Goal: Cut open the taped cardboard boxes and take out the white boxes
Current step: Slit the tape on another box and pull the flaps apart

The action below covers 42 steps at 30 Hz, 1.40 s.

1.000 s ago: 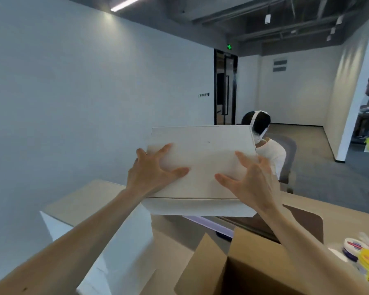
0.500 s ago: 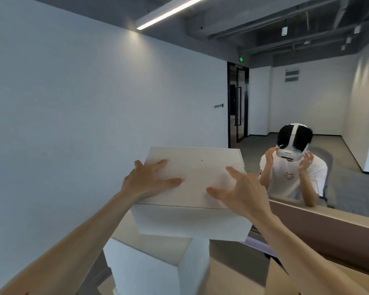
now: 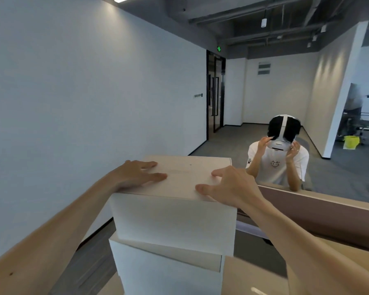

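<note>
White wall fills the left side, with a dark glass door at its far end and a green exit sign above it. A brown desk partition runs across the right. Two white boxes are stacked at centre. The lower white box stands at the bottom of the view. The upper white box sits on top of it, turned slightly askew so a strip of the lower lid shows along the front. A brown cardboard flap is just beside the lower box at bottom right; the rest of that carton is out of view. A seated person is behind the partition, with both hands raised to a white headset. Left hand rests flat on the upper box's lid near the left edge, fingers straight and spread, gripping nothing. Right hand rests flat on the lid near the right edge, fingers also extended, thumb pointing inward, no grip. A yellow bag sits on the floor far right.
</note>
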Motion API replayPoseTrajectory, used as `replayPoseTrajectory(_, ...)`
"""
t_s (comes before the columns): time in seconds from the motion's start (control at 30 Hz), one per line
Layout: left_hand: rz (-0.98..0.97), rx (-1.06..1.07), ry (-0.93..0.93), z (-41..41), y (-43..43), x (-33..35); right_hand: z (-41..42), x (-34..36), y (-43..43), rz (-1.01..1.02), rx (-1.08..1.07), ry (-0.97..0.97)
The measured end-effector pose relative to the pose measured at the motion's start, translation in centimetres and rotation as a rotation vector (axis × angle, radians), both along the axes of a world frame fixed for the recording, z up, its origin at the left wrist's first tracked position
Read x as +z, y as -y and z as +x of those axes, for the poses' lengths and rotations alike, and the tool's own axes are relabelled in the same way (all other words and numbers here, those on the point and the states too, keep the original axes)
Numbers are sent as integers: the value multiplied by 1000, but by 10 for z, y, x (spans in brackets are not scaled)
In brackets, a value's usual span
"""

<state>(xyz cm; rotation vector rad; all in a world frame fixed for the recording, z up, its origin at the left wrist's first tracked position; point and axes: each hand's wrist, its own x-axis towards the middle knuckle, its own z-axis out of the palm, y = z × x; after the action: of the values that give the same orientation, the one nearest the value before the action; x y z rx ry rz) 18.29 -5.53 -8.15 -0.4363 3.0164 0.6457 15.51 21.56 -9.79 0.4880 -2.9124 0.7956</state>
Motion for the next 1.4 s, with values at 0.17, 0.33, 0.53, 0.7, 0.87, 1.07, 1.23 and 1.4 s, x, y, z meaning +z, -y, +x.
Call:
replayPoseTrajectory(0.17,-53,-28,34,3,23,0,14,4,13,70,7,-40)
replayPoseTrajectory(0.33,-109,-56,50,3,18,2,19,5,6,79,5,-70)
replayPoseTrajectory(0.53,-176,19,-76,-7,0,-3,0,-9,-2,13,-12,-106)
replayPoseTrajectory(0.7,-287,-113,-254,-26,-56,-1,-11,-14,-27,-187,3,-115)
replayPoseTrajectory(0.87,-299,-333,-313,-40,-150,6,-19,-20,-74,-256,-27,-216)
replayPoseTrajectory(1.07,-296,-514,-355,-44,-272,4,-35,-43,-166,-297,-91,-207)
replayPoseTrajectory(1.23,-256,-607,-314,-63,-363,-35,-40,-83,-261,-290,-193,-148)
replayPoseTrajectory(1.4,-213,-607,-136,-90,-426,-103,-41,-144,-368,-173,-303,-59)
